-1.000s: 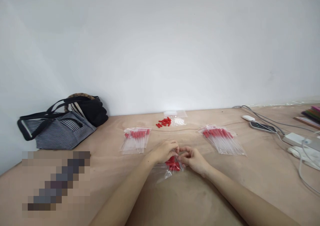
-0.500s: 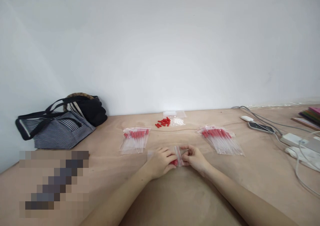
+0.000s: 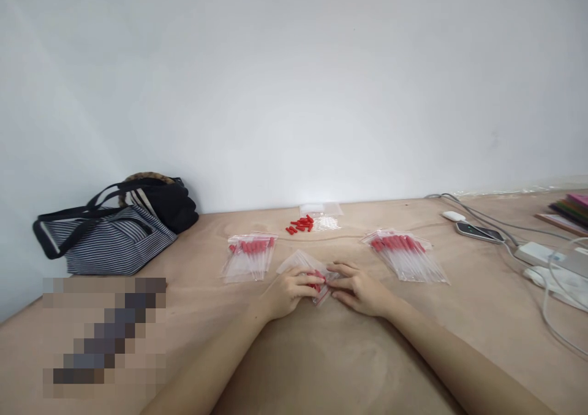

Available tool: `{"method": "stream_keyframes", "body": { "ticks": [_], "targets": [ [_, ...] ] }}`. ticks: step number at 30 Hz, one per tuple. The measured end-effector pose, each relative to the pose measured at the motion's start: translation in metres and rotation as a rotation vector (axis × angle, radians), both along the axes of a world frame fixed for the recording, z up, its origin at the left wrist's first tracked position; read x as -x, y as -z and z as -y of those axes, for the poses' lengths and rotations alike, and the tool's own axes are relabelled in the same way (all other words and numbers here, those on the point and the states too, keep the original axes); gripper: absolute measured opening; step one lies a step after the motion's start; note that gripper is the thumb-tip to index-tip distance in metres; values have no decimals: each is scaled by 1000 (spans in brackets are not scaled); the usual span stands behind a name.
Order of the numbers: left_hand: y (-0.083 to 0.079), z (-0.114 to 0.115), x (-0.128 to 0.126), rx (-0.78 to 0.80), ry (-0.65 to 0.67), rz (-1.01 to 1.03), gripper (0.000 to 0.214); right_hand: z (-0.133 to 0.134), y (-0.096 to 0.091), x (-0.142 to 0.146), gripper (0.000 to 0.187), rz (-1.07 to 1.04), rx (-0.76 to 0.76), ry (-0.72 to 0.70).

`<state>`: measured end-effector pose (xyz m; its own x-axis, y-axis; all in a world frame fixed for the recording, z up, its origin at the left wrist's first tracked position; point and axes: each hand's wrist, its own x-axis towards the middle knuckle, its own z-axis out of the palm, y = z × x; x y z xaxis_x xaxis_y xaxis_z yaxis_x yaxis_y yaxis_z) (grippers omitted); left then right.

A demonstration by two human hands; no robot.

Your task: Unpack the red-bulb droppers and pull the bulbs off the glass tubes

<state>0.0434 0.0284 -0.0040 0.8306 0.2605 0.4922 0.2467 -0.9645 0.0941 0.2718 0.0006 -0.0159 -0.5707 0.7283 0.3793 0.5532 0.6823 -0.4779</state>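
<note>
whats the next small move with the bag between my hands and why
The left hand and right hand both hold the small clear bag, red pieces inside, against the table, meeting at one end. Probably best to slide them apart along that end, pressing it shut.

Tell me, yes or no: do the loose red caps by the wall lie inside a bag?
No, the loose red caps lie bare on the table, next to a clear bag.
</note>
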Motion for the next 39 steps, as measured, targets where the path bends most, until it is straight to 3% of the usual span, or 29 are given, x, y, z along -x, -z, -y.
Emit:
{"method": "stream_keyframes", "body": {
  "ticks": [3,8,12,15,19,21,26,32,34,36,39],
  "targets": [
    [1,-1,3,38,-44,35,32,-2,5,4,43,-43,88,3],
    [2,9,8,93,-136,59,29,7,3,7,31,-62,44,-41],
    [6,20,6,79,-257,98,18,17,1,8,34,-63,41,-36],
    [10,20,4,-75,-294,61,9,22,3,8,36,-41,57,-15],
    [12,14,3,-352,-221,-108,19,25,6,8,37,-36,30,-7],
    [13,13,2,-361,-217,-148,21,25,5,9,37,-7,25,11],
    [12,11,0,-193,-314,-76,22,21,4,16,34,80,-7,135],
    [11,16,-2,-62,-259,-10,23,20,11,22,23,152,-280,208],
    [9,22,-6,53,-353,110,21,21,14,23,23,188,-362,235],
    [7,30,-12,309,-569,286,22,21,16,24,23,189,-455,277],
    [0,41,-22,986,-801,411,34,19,18,25,20,127,-608,327]
  ]
}}
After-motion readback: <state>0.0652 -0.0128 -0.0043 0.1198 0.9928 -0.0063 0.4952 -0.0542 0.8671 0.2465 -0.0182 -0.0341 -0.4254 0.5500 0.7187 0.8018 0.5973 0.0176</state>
